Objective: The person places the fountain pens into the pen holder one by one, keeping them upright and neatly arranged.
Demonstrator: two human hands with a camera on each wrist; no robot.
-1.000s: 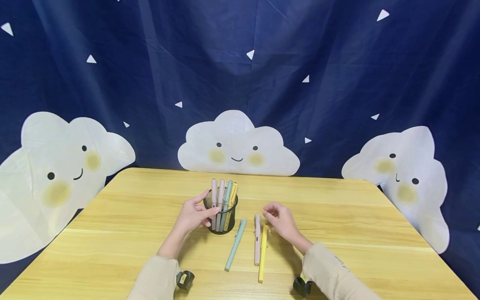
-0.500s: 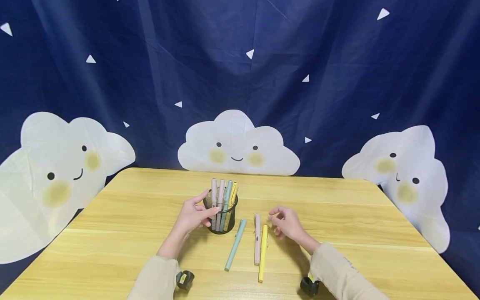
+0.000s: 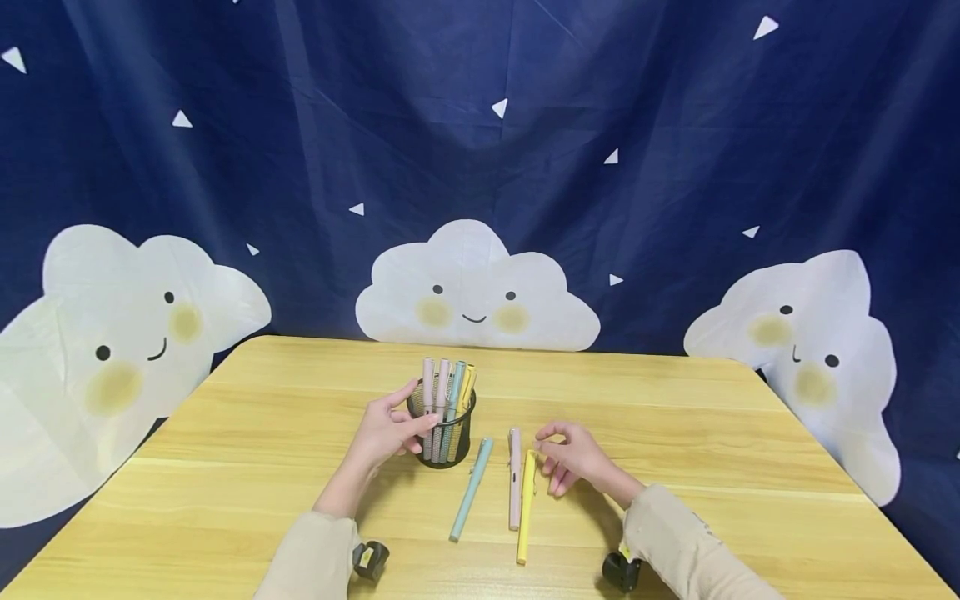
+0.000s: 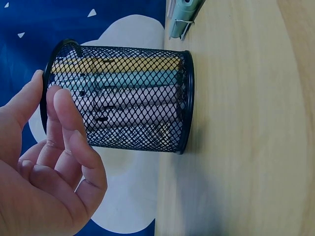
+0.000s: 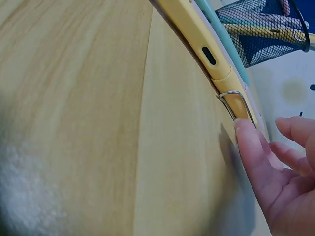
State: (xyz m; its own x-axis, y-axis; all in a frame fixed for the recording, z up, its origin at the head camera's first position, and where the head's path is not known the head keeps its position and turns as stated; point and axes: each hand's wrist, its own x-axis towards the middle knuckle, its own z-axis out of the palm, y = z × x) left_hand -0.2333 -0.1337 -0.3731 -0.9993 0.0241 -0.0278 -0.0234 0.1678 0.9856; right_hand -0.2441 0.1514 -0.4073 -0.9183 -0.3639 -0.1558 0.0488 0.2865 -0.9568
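Note:
A black mesh pen cup (image 3: 462,437) stands upright with several pens (image 3: 443,392) in it, pink, teal and yellow. My left hand (image 3: 384,432) grips the cup from its left side, one finger at the far rim and the thumb at the near rim. In the left wrist view the cup's mesh (image 4: 142,132) shows beside the bent fingers (image 4: 69,115). My right hand (image 3: 576,457) is at the capped end of a yellow pen (image 3: 526,508) on the table. In the right wrist view a fingertip (image 5: 242,125) is right at its metal clip, the other fingers spread apart.
Left of the yellow pen lie a pink pen (image 3: 514,483) and a teal pen (image 3: 471,492) on the wooden table (image 3: 300,400). A dark blue curtain (image 3: 480,150) with cloud faces hangs behind the table's far edge.
My right hand first drew back to the right from the pens, then came down close to the top of the yellow pen. The left hand and cup stayed in place.

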